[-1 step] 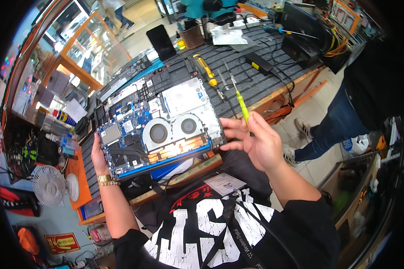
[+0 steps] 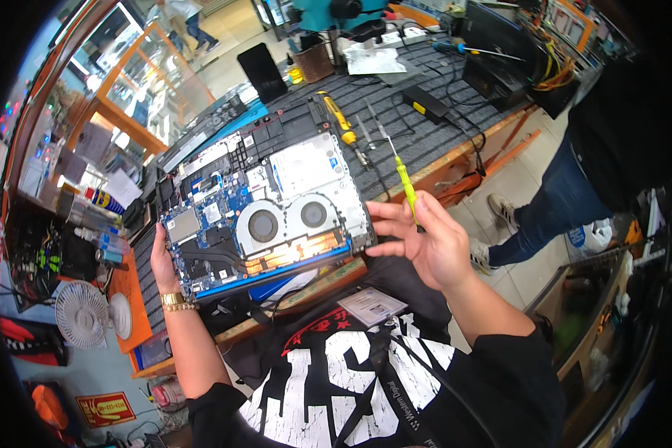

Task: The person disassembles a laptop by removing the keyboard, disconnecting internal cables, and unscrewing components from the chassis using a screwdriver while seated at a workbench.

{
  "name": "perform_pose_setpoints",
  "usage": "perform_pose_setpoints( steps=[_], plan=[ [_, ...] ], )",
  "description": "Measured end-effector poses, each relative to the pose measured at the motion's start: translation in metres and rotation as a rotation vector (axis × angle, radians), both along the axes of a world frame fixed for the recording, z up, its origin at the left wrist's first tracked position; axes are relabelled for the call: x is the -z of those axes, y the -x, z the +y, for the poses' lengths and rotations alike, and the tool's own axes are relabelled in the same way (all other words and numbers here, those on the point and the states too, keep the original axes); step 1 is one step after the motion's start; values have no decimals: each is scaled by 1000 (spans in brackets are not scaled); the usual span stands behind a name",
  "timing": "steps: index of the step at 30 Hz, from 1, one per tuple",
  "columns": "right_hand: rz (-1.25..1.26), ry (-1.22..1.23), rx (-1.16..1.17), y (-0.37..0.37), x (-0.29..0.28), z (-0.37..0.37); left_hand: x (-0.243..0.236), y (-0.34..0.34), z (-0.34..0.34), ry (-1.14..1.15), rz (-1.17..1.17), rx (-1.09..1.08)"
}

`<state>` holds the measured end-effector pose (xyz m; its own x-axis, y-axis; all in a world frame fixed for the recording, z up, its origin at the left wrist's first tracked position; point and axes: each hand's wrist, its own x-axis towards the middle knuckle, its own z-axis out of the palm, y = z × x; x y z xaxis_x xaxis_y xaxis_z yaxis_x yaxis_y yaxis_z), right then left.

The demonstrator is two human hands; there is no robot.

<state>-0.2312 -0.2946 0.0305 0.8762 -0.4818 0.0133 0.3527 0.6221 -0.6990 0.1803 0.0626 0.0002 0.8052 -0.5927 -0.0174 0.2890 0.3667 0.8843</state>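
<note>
An opened laptop base (image 2: 224, 243) is tilted toward me, with two round fans (image 2: 263, 225), a blue circuit board and copper heat pipes exposed. My left hand (image 2: 163, 257) grips its left edge, fingers hidden underneath. Between thumb and forefinger of my right hand (image 2: 437, 243) is a thin screwdriver (image 2: 405, 179) with a lime-green handle, its shaft pointing up and away. The other fingers of that hand reach to the laptop's right front corner; whether they press on it I cannot tell. Beyond the laptop lies a yellow-handled tool (image 2: 337, 116).
Striped grey cloth covers the workbench (image 2: 455, 142). On it are a black adapter (image 2: 425, 104), a blue-handled screwdriver (image 2: 452, 48), an upright black phone-like slab (image 2: 263, 72) and cables. A white fan (image 2: 82, 313) stands at left. A person in jeans (image 2: 549, 194) stands at right.
The green screwdriver has shifted slightly in my right hand, with more of its handle end showing below the thumb. The laptop and my left hand hold nearly the same place.
</note>
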Motion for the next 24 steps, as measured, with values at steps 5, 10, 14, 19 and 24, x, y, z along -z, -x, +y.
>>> perform_pose_setpoints(
  steps=[5,10,14,19,24],
  plan=[
    [-104,-90,53,46,24,13,1,3,-32,-29,23,117],
    [-151,-144,42,86,45,20,1,9,-67,-94,12,190],
    [-196,-172,38,109,56,20,-2,15,-92,-152,10,236],
    [-417,-412,-101,129,76,13,-7,33,-122,-203,23,316],
    [-640,-657,-298,145,89,20,-20,67,-148,-173,18,343]
  ],
)
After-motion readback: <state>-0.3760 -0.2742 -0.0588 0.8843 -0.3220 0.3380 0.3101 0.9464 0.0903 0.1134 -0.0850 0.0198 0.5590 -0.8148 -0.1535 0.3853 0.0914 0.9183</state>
